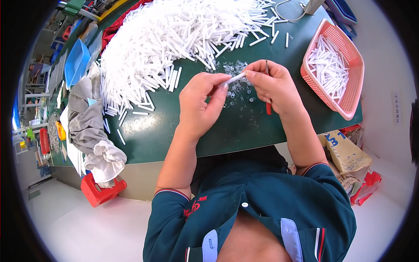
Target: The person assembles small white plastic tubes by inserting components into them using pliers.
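Green surface (150,137) looks smooth and pretty glossy, glare and all. Smooth white plastic-looking sticks (174,37) at 11 o'clock, perforated pink plastic basket (357,72) at 2, crumpled matt grey cloth (83,113) at 9, smooth blue plastic bin (75,63) at 10.

Worktop (148,139): showing dark green, a pale sheen whitening its left part. Heap of tubes (174,26), far side: showing plain white. Single tube (237,78), centre: matching in white. Tool (268,108), just right: displaying a red handle. Scraps (238,92): appearing colourless, transparent. Basket (355,74), right: showing salmon pink, its walls carrying a perforated lattice pattern; loose tubes (327,67) inside showing white. Tray (75,63), far left: showing light blue. Cloths, left: one grey (85,120), one white (104,160). Stool-like container (98,192), near left: showing red. Shirt (283,196), near: showing dark teal, bearing red embroidery, light-blue facings, red-and-white striped edging.
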`<state>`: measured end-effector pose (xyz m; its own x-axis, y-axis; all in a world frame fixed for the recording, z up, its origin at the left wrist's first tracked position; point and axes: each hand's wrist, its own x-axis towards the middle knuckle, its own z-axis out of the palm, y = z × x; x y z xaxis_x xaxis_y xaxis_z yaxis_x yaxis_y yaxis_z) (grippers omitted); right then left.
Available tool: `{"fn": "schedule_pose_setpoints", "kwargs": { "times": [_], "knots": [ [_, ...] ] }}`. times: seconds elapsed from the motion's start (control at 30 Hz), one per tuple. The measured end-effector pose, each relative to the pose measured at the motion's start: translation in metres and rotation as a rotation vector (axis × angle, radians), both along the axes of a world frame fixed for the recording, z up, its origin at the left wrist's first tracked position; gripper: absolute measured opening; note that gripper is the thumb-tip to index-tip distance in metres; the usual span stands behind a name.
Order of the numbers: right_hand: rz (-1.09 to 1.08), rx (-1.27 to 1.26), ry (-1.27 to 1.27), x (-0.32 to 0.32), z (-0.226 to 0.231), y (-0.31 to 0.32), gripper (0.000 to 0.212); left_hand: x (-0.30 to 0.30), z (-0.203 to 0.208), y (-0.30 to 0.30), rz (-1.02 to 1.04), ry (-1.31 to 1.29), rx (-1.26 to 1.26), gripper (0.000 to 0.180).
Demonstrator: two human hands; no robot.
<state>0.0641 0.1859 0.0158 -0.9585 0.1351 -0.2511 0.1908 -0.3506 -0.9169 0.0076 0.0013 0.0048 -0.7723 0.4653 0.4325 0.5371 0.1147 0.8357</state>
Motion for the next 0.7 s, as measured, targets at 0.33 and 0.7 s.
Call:
{"fn": "schedule_pose_setpoints", "kwargs": {
  "times": [0.33,0.7],
  "knots": [
    [-0.097,-0.206,0.01,-0.001,-0.001,0.002,0.013,-0.004,-0.008,-0.003,0.081,-0.072,0.169,0.015],
    [-0.05,-0.286,-0.057,-0.004,-0.005,-0.004,0.015,-0.003,-0.008,0.003,0.027,-0.007,0.084,0.019]
  ]
}}
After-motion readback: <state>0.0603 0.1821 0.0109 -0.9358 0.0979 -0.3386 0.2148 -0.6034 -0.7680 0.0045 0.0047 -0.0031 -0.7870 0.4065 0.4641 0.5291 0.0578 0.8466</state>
